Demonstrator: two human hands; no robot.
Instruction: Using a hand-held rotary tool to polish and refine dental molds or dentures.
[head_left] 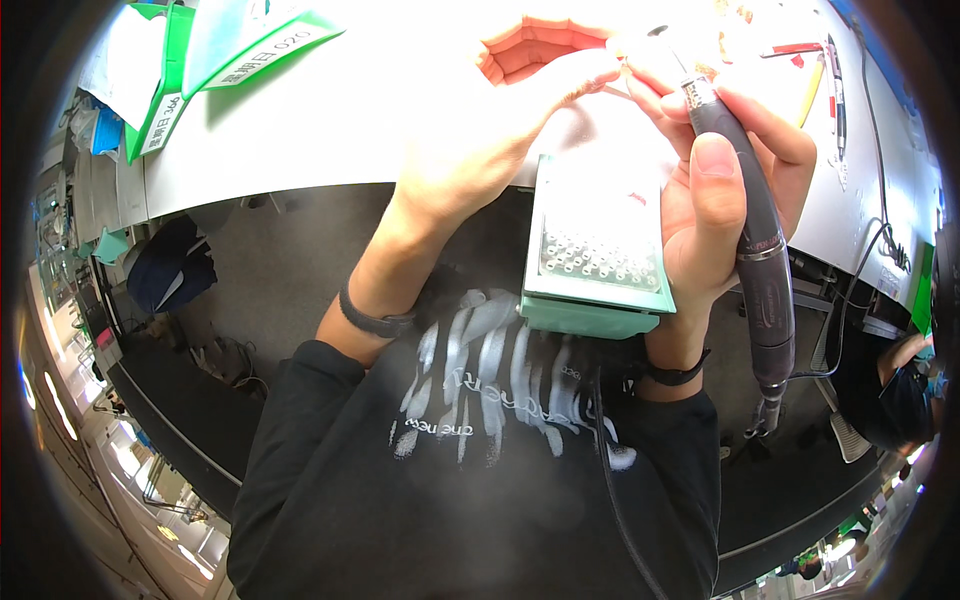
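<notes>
My right hand (715, 205) wraps round a dark rotary handpiece (765, 270), its slim metal tip pointing up and to the left. A cable runs off the handpiece's lower end. My left hand (495, 125) reaches in from the left with curled fingers, thumb and fingertips pinched together close to the right fingertips. Whatever small thing sits in that pinch is lost in glare. Below both hands, at the table's near edge, juts a pale green box (590, 315) with a perforated top plate.
Two green-edged holders with labels, one a green folder (170, 90), lie at the left of the white table (300, 150). Pens (838, 110) and a yellow stick (813, 90) lie at the right, near a black cable (880, 150). Another person (890, 385) sits at the right edge.
</notes>
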